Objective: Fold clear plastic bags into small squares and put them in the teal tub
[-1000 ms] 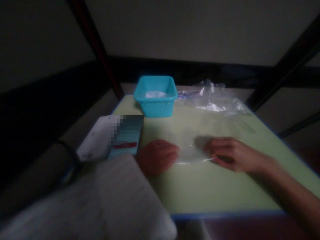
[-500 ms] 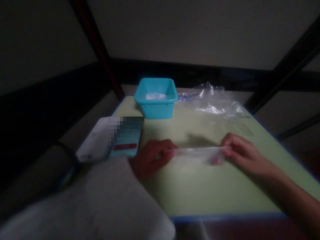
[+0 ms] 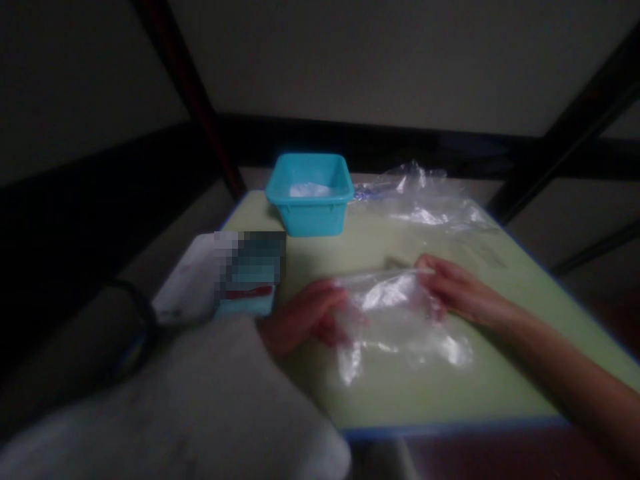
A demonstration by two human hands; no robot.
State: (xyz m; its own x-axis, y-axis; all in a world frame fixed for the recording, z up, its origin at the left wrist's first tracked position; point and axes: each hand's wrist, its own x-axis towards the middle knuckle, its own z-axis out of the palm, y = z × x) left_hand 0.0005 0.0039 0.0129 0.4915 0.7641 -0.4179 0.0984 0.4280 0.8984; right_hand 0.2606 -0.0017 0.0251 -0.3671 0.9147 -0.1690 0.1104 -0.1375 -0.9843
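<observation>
A clear plastic bag [image 3: 387, 313] is stretched between my two hands above the near part of the table. My left hand [image 3: 320, 310] is closed on its left side, and some fingers show blurred through the film. At the other end, my right hand [image 3: 443, 287] pinches the upper right corner, with fingertips behind the plastic. The bag's lower part hangs loose and crinkled toward me. I cannot make out anything inside it.
A turquoise plastic basket [image 3: 313, 219] with something whitish inside stands at the back of the yellow-green table [image 3: 440, 400]. Crumpled clear plastic [image 3: 425, 200] lies at the back right. On the left are a whitish flat item [image 3: 187, 277] and a box-like book with a red band [image 3: 247, 305].
The bag was seen almost edge-on as a thin strip; now its face shows and its lower part hangs down. My right hand has moved up and slightly left.
</observation>
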